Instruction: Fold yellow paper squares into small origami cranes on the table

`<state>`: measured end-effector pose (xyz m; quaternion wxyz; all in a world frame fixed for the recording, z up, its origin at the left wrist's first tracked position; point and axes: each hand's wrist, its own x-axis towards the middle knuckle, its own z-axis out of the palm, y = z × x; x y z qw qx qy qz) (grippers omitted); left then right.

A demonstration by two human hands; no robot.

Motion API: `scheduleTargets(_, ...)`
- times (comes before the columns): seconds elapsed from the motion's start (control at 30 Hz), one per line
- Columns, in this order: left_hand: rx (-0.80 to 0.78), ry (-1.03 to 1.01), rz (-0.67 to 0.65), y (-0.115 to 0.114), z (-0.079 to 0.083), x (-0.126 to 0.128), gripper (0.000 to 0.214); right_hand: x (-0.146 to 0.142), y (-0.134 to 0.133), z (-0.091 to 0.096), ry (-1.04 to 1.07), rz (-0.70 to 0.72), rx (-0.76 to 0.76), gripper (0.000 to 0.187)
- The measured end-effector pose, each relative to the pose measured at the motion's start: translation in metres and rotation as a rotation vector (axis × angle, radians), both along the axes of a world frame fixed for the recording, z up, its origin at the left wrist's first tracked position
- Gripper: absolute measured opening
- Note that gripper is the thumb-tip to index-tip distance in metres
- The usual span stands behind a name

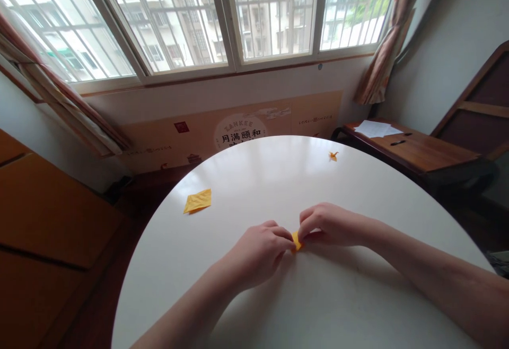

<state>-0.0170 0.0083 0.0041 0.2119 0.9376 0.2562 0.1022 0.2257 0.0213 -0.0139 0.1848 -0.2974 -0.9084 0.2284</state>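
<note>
A small piece of folded yellow paper [296, 241] lies on the white table between my two hands, mostly covered by fingers. My left hand [265, 247] is closed on its left side, fingertips pressed to the paper. From the right, my right hand [323, 224] pinches its other edge with thumb and forefinger. Farther left on the table rests a creased yellow paper sheet [198, 201]. Toward the far right edge stands a small yellow origami crane [333, 155].
The round white table [246, 174] has a curved edge. Behind it, a printed cardboard panel [178, 137] leans under the barred window. A low wooden table [433, 150] with white papers [373, 129] stands at right. An orange-brown cabinet [43, 221] is at left.
</note>
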Motion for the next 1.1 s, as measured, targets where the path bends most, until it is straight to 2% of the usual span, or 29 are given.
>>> scheduleTargets(0.17, -0.023, 0.026, -0.021, -0.004, 0.007, 0.003, 0.036, 0.004, 0.006, -0.005, 0.017, -0.012, -0.060, 0.013)
scheduleTargets(0.4, -0.098, -0.044, -0.022, -0.002, 0.007, 0.003, 0.032, 0.004, 0.010, -0.006, 0.020, -0.019, -0.116, 0.014)
scheduleTargets(0.7, 0.031, 0.116, -0.077, 0.000, 0.012, 0.005, 0.028, 0.004, 0.009, -0.002, -0.043, -0.021, -0.145, 0.012)
scheduleTargets(1.1, 0.112, 0.118, -0.077, -0.009, 0.016, 0.005, 0.023, -0.001, 0.004, 0.003, -0.092, -0.111, -0.171, 0.014)
